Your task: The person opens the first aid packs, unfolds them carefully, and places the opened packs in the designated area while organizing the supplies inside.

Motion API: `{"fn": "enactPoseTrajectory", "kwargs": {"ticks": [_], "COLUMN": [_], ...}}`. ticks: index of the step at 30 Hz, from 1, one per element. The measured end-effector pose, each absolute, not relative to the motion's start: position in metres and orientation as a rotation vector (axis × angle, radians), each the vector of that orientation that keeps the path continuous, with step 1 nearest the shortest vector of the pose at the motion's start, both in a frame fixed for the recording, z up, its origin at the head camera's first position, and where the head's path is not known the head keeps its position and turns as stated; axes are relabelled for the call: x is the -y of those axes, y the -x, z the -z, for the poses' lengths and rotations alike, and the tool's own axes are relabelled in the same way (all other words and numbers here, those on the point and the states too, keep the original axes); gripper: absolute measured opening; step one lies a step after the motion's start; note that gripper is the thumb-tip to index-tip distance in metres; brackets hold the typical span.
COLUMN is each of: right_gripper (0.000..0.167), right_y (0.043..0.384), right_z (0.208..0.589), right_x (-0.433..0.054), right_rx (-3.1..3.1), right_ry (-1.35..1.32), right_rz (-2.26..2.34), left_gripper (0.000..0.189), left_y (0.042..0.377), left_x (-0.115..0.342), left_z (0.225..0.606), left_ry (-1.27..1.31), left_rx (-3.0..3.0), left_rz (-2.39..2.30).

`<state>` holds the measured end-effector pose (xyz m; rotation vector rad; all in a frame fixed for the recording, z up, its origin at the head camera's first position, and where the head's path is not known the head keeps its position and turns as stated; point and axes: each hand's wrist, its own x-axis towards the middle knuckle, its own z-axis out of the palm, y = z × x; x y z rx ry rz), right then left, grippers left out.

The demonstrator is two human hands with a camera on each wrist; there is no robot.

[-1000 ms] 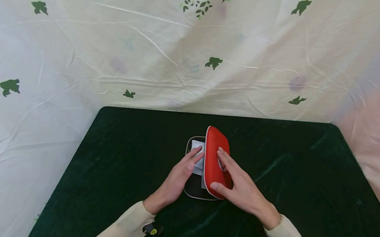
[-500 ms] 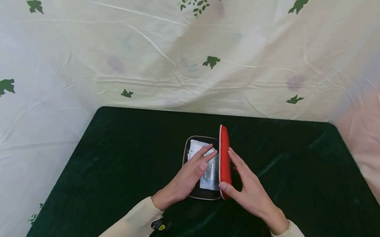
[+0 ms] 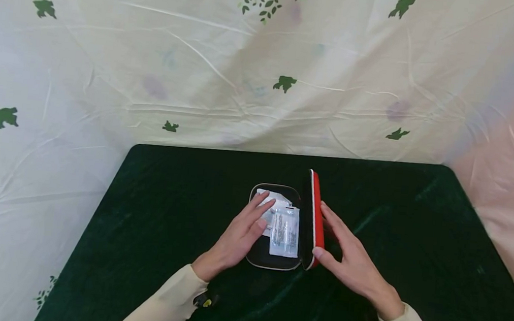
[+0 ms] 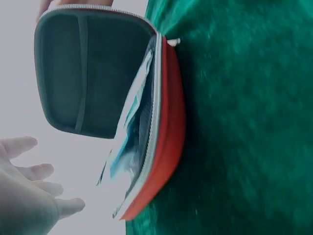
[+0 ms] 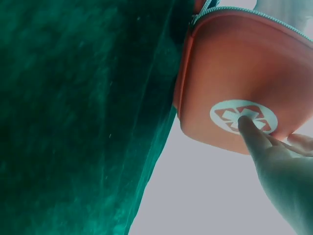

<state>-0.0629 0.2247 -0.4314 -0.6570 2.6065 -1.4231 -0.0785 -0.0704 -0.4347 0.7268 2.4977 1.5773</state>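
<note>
A red zippered first-aid case (image 4: 166, 127) lies unfolded on the table, its lid (image 3: 317, 221) standing nearly upright on the right side. White sealed packets (image 3: 285, 232) lie in the dark base. In the left wrist view, the lid's dark lining (image 4: 110, 73) has a strap across it. My left hand (image 3: 236, 238), fingers extended, is over the base's left edge; the left wrist view has the hand apart from the case. My right hand (image 3: 353, 261) touches the lid's outer face with fairly straight fingers. One digit rests on the white round emblem (image 5: 243, 116).
The case sits on a dark green velvet cloth (image 3: 180, 199) covering the table. Behind and beside it hangs a pale curtain (image 3: 227, 76) with green leaf and bird prints. A zipper pull (image 4: 173, 42) sticks out at the base's corner.
The lid has swung up and rightward from leaning over the base, uncovering the packets. My right hand has moved right with it. My left hand moved right, then back left.
</note>
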Motion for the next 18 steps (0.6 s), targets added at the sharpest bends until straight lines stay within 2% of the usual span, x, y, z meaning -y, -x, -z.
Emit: {"fn": "enactPoseTrajectory", "kwargs": {"ticks": [18], "right_gripper": [0.077], "right_y": [0.059], "right_z": [0.429], "right_x": [-0.268], "right_rx": [-2.507], "right_ry": [0.636], "right_rz": [1.561], "left_gripper": [0.068], "left_y": [0.086], "left_x": [0.096], "left_z": [0.446], "left_ry": [-0.551], "left_rx": [-2.664], "left_rz": [-1.248]}}
